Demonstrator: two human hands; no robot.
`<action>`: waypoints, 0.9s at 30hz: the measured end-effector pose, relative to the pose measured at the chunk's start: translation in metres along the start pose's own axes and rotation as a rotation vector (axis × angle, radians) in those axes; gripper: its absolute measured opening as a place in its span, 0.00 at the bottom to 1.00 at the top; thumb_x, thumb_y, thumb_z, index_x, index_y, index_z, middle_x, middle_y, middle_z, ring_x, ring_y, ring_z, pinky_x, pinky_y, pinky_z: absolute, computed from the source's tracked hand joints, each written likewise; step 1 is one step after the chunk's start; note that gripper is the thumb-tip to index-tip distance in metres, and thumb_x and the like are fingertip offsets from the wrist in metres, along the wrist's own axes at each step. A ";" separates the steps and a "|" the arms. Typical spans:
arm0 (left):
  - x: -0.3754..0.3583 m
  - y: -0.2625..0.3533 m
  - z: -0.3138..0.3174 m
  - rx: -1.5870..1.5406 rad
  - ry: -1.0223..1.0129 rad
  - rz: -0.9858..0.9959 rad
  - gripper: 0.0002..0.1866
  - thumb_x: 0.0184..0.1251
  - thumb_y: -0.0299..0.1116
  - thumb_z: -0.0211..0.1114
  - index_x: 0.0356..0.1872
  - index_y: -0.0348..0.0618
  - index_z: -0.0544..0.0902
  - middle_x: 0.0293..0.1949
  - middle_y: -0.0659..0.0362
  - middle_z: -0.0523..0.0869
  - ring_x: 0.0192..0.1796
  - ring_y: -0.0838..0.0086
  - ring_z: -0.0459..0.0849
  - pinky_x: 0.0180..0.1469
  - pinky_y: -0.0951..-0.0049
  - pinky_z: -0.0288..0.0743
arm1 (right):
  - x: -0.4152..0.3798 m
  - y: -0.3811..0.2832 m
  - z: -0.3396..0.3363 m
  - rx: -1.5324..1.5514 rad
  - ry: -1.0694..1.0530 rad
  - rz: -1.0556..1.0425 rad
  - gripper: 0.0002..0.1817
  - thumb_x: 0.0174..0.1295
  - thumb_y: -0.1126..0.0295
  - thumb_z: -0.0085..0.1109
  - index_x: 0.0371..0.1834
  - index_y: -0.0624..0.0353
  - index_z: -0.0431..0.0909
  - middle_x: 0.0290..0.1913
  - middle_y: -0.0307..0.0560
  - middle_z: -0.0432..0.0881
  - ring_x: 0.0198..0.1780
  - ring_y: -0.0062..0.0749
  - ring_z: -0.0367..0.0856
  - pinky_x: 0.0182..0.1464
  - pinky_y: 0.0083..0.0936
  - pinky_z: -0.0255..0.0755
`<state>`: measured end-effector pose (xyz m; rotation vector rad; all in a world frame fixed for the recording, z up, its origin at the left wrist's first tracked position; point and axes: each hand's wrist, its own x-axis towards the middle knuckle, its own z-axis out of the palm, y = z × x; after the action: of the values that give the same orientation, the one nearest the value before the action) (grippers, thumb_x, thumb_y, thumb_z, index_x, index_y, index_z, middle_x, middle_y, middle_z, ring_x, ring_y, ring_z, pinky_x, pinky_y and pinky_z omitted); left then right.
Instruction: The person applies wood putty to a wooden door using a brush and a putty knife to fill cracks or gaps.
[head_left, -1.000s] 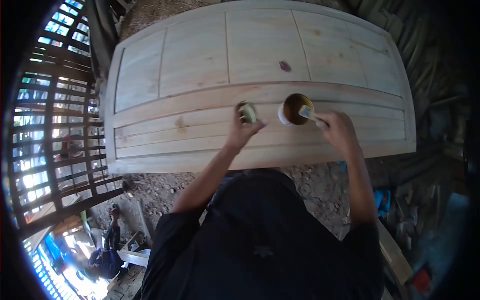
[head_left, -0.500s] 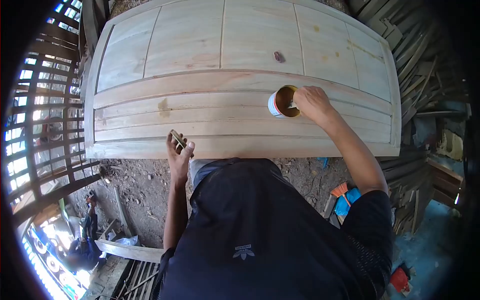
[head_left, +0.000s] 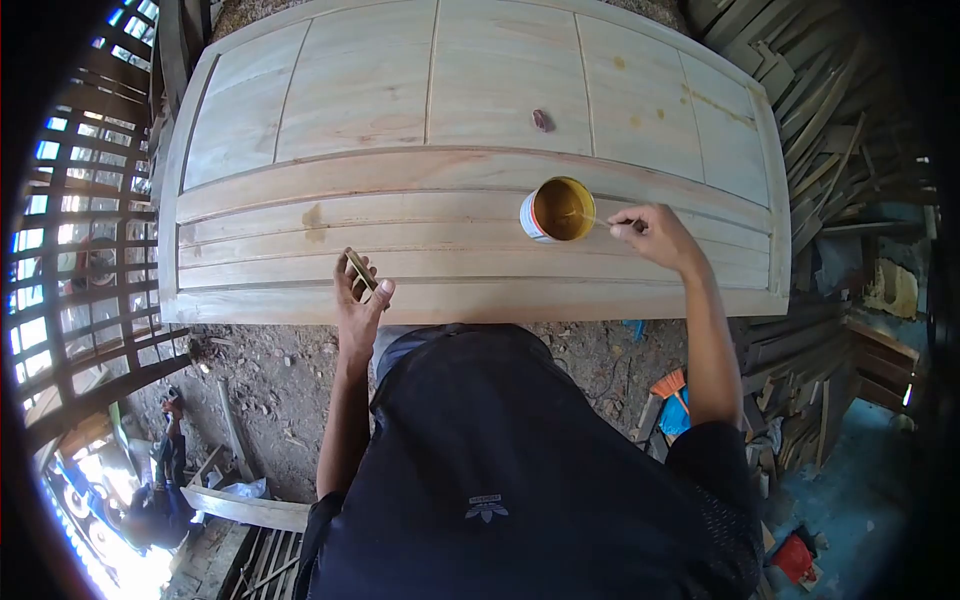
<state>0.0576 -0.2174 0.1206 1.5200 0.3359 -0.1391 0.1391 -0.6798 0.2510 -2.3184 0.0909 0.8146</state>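
Observation:
My left hand [head_left: 358, 308] is closed around a can lid [head_left: 360, 270], seen nearly edge-on, above the near edge of a pale wooden door panel [head_left: 480, 258]. On the panel stands an uncovered can [head_left: 541, 220] with a white, red and blue label. Its inside is coated yellow-brown, with brownish contents at the bottom. My right hand [head_left: 655, 236] is just right of the can, pinching a thin, light stick [head_left: 598, 221]. The stick's other end reaches over the rim into the can.
A small dark reddish lump [head_left: 542, 120] lies on the panel beyond the can. Stacked wood strips [head_left: 830, 140] line the right side. At left is a wooden lattice [head_left: 95, 230]. An orange brush [head_left: 668, 384] lies on the ground. Another person [head_left: 160, 500] is at lower left.
My right hand has drawn back to the right from the can's mouth, baring the stick. The view has shifted slightly. My left hand still holds the lid in about the same place.

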 end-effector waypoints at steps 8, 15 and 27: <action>-0.004 0.001 0.011 0.047 -0.040 0.005 0.55 0.61 0.50 0.79 0.82 0.44 0.53 0.70 0.42 0.70 0.71 0.55 0.73 0.65 0.55 0.77 | 0.002 0.004 0.038 -0.472 0.450 -0.353 0.11 0.61 0.70 0.67 0.47 0.55 0.90 0.40 0.48 0.85 0.41 0.47 0.86 0.46 0.40 0.80; -0.007 -0.001 0.016 0.051 -0.065 0.060 0.57 0.58 0.48 0.82 0.81 0.43 0.54 0.68 0.42 0.70 0.67 0.57 0.75 0.55 0.62 0.85 | 0.032 -0.028 0.044 -0.826 0.324 -0.367 0.08 0.58 0.75 0.62 0.38 0.58 0.90 0.41 0.53 0.87 0.45 0.53 0.86 0.47 0.44 0.81; -0.024 -0.010 0.001 0.020 0.015 0.019 0.57 0.60 0.51 0.81 0.82 0.47 0.53 0.72 0.42 0.68 0.70 0.55 0.73 0.52 0.62 0.86 | 0.037 -0.033 -0.004 -0.621 -0.060 -0.228 0.11 0.62 0.76 0.54 0.36 0.65 0.88 0.36 0.56 0.90 0.37 0.47 0.90 0.38 0.40 0.83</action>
<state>0.0321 -0.2216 0.1182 1.5441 0.3329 -0.1158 0.1797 -0.6507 0.2509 -2.7989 -0.5129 0.8797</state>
